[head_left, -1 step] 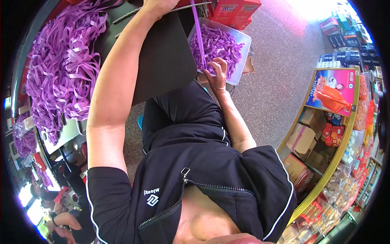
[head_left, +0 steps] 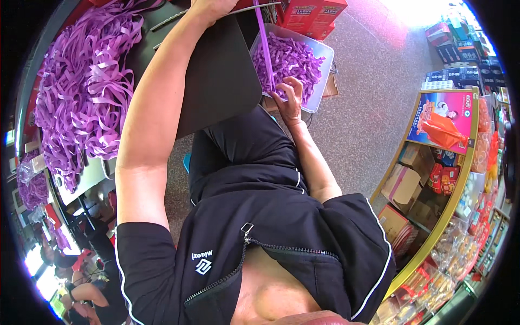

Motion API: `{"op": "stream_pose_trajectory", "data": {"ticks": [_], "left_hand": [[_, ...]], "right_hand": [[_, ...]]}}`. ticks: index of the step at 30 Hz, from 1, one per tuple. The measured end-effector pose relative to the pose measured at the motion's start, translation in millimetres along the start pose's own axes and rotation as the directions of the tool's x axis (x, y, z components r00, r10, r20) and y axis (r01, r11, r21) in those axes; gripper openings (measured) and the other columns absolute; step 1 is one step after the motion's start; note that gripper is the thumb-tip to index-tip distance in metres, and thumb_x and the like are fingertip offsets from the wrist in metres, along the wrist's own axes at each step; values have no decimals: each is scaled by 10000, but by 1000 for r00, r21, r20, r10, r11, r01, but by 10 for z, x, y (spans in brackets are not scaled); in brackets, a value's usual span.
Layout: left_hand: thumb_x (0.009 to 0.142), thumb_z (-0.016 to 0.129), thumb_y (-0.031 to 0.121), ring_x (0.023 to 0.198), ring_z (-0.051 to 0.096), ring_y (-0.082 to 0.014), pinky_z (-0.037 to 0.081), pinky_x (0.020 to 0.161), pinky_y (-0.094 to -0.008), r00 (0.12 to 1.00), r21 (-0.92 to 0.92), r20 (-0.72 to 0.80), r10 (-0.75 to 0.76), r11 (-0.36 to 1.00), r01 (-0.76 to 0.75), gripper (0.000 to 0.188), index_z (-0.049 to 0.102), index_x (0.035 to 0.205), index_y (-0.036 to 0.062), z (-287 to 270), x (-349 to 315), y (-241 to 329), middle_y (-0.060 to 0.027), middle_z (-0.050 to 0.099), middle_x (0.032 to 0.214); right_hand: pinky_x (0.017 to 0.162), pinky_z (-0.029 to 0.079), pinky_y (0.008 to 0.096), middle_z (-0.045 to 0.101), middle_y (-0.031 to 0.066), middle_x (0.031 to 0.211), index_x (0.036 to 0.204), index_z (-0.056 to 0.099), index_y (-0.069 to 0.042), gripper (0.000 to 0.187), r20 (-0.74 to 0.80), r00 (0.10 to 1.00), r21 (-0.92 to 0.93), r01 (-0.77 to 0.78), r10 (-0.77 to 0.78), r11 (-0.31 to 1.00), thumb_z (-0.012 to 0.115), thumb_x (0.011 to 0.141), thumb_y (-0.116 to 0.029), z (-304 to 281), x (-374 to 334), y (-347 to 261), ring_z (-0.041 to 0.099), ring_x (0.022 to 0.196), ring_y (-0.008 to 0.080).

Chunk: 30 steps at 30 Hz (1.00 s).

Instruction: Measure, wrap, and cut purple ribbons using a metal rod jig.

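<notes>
A long purple ribbon (head_left: 264,46) runs taut from the top edge down to my right hand (head_left: 291,100). Thumb and fingers of that hand are pinched on its lower end, over the near side of a clear plastic bin (head_left: 325,70). Short purple ribbon pieces (head_left: 295,62) fill the bin. At the top edge is my left hand (head_left: 214,6), beside a thin grey rod (head_left: 254,7); its fingers are cut off by the picture's edge. My left forearm crosses a black tabletop (head_left: 222,76). Left of it lies a large heap of loose purple ribbons (head_left: 89,81).
Red boxes (head_left: 314,13) are stacked behind the bin. A yellow-edged display case (head_left: 403,276) with cartons and packaged goods curves along the right. Another person (head_left: 89,295) shows at the lower left. More purple ribbon (head_left: 32,184) hangs at the far left.
</notes>
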<state>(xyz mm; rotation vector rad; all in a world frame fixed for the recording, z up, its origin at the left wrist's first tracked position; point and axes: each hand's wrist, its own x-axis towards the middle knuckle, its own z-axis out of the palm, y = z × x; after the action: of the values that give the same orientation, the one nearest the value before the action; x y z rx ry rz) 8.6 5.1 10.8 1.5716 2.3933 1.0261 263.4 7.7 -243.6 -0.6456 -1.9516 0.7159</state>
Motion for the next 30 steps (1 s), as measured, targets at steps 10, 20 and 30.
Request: {"op": "stream_pose_trajectory", "data": {"ticks": [10, 20, 30], "left_hand": [[836, 615, 366, 1127, 574, -289, 434, 960, -354, 1000, 8, -8, 13, 1000, -13, 316, 729, 980, 110, -12, 1, 2, -94, 598, 1251], [824, 617, 371, 1127, 574, -290, 437, 954, -348, 999, -18, -12, 31, 999, -31, 307, 737, 955, 120, -29, -22, 0, -104, 607, 1235], [818, 596, 369, 1139, 566, -276, 413, 977, -364, 997, 43, 7, 73, 996, -73, 274, 754, 912, 165, -11, 33, -115, -104, 607, 1235]], "right_hand": [[789, 488, 356, 566, 118, 980, 903, 684, -65, 144, 190, 981, 13, -34, 31, 999, 718, 779, -129, -100, -120, -67, 587, 898, 264], [717, 465, 308, 564, 94, 905, 904, 701, -29, 110, 112, 986, 46, -127, 121, 991, 700, 804, -75, -505, -388, -419, 570, 827, 227], [716, 446, 297, 538, 74, 902, 912, 708, -27, 130, 383, 924, 229, -114, 18, 967, 674, 787, -19, -1173, -26, -1609, 539, 830, 181]]}}
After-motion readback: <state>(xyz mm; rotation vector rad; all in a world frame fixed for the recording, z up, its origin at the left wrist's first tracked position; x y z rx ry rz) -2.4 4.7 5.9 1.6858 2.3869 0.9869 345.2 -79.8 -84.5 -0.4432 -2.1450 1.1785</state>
